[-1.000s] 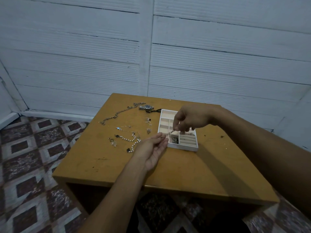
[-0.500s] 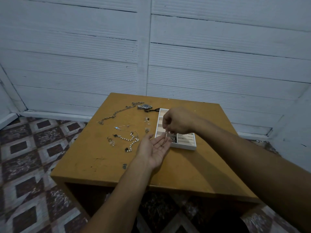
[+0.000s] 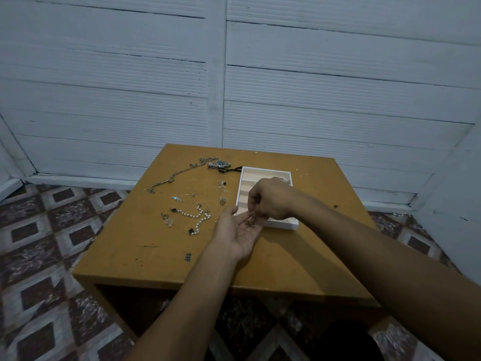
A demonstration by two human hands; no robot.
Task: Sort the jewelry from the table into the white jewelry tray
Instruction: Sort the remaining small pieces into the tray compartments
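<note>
A small metal trinket (image 3: 251,222) lies on the flat, upturned fingers of the left hand (image 3: 238,233). Curled fingertips of the right hand (image 3: 272,200) reach it from above; whether they pinch it is unclear.

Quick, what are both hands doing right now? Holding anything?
Left hand: open, palm up, small jewelry pieces lying on its fingers.
Right hand: fingers curled, pinching those small jewelry pieces.

Left hand (image 3: 235,231), right hand (image 3: 272,201) bare; forearms bare to frame edge.
</note>
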